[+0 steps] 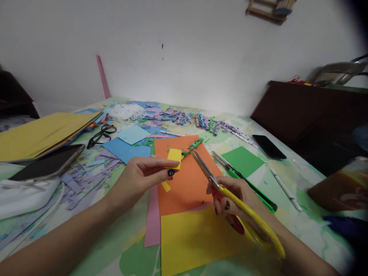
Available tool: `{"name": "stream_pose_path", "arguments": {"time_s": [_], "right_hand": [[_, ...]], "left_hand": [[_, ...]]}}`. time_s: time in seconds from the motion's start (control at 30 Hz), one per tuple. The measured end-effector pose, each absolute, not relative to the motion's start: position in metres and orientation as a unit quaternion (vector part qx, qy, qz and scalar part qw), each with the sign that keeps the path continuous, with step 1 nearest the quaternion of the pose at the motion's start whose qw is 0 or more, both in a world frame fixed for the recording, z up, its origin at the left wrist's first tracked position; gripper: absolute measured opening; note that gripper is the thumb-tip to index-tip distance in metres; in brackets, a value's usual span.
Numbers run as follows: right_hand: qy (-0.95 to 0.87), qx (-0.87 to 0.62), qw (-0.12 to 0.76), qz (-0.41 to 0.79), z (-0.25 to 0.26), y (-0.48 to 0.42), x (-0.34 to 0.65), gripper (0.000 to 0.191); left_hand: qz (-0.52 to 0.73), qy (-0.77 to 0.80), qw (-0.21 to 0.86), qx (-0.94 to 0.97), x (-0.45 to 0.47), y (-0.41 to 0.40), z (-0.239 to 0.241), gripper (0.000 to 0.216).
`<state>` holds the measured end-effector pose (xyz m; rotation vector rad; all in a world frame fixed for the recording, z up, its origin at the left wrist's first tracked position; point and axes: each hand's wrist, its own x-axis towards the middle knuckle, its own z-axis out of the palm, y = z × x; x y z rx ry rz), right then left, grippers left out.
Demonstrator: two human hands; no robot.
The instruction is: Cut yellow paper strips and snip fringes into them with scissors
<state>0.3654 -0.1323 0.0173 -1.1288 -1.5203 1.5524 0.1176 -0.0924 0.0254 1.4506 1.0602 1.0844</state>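
Between the thumb and fingers of my left hand (133,180) is a small yellow paper piece (174,155), held above an orange sheet (184,188). My right hand (240,186) is wrapped around yellow-handled scissors (244,208), whose red inner grip shows below the fingers. Their blades point up and left, apart from the yellow piece. A green curled paper strip (196,144) lies on the orange sheet's far part. A narrow yellow strip (166,186) rests beneath my left fingers. Nearest me is a larger yellow sheet (195,241), overlapping the orange one.
Right of the scissors are a green craft knife (253,189), a green paper square (243,161), a pen (284,189) and a black phone (269,147). Curled strips (201,120) and white shredded paper (126,113) lie along the back. Glasses (102,135) and purple scraps (86,180) sit left.
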Motion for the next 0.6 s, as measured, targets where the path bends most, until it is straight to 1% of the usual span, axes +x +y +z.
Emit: {"name": "stream_pose_path", "arguments": {"time_s": [0.07, 0.17, 0.27, 0.3, 0.4, 0.43, 0.47, 0.5, 0.53, 0.6], "right_hand": [[-0.586, -0.414, 0.34, 0.608, 0.0154, -0.1322, 0.3675, 0.053], [-0.578, -0.394, 0.343, 0.628, 0.0151, -0.1326, 0.3687, 0.055], [-0.581, -0.386, 0.327, 0.637, 0.0154, -0.1318, 0.37, 0.056], [-0.58, -0.387, 0.328, 0.637, 0.0156, -0.1312, 0.3708, 0.056], [-0.574, -0.393, 0.348, 0.628, 0.0161, -0.1286, 0.3738, 0.053], [-0.575, -0.393, 0.353, 0.625, 0.016, -0.1277, 0.3746, 0.053], [-0.573, -0.394, 0.36, 0.622, 0.0156, -0.127, 0.3751, 0.052], [-0.568, -0.396, 0.368, 0.62, 0.0147, -0.1263, 0.3752, 0.052], [-0.558, -0.4, 0.379, 0.621, 0.0131, -0.1257, 0.3747, 0.05], [-0.527, -0.407, 0.411, 0.622, 0.0084, -0.1248, 0.3721, 0.043]], "left_hand": [[0.47, 0.414, 0.505, 0.594, 0.1161, -0.093, 0.0247, 0.022], [0.479, 0.428, 0.462, 0.612, 0.1154, -0.0938, 0.0236, 0.028], [0.447, 0.452, 0.449, 0.628, 0.1174, -0.0954, 0.0241, 0.016], [0.445, 0.447, 0.463, 0.623, 0.1182, -0.0959, 0.0246, 0.022], [0.446, 0.411, 0.524, 0.599, 0.12, -0.0959, 0.0263, 0.068], [0.438, 0.406, 0.539, 0.594, 0.1202, -0.095, 0.0267, 0.079], [0.423, 0.411, 0.548, 0.593, 0.1204, -0.0937, 0.0266, 0.082], [0.401, 0.424, 0.552, 0.596, 0.1206, -0.0922, 0.0262, 0.077], [0.374, 0.435, 0.556, 0.602, 0.1209, -0.0909, 0.0253, 0.066], [0.308, 0.433, 0.576, 0.621, 0.1226, -0.0895, 0.0223, 0.033]]}}
